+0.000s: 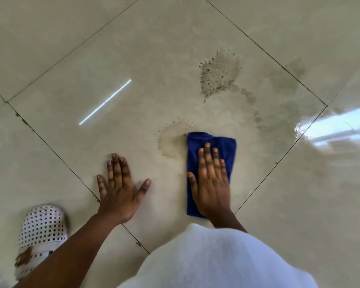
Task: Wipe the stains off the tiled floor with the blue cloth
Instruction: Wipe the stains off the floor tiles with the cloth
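Footwear: a white perforated slip-on shoe with rows of small dark holes and a brown strap fitting (41, 235) stands on the floor at the lower left, beside the left forearm.
Floor: glossy beige tiled floor (71, 75) of large square tiles set diagonally to the view, with thin dark grout lines; the polished glaze mirrors a thin bright streak of light (105, 101) on the left of the central tile and a wide pale-blue glare (337, 126) at the right edge.
Left hand: the left hand (121, 190) lies flat on the central tile, palm down, fingers straight, thumb spread; its grip is unclosed and empty, well apart from the cloth.
Near stain: a pale brown ring-shaped stain with a speckled dark rim (170, 140) lies just ahead of and between the two hands; its right edge touches the cloth's front left corner.
Cloth: the folded, deep blue rectangular cloth of soft nap (227, 146) lies flat on the central tile, long side running away from the person.
Right hand: the right hand (211, 183) presses palm down on the cloth, fingers extended and together, pinning rather than clutching it.
Far stain: a larger grey-brown splatter stain with radiating dark flecks (218, 73) sits further ahead and to the right, and faint smudges trail rightward from it.
Clothing: fuzzy white fabric (216, 260) fills the lower right foreground.
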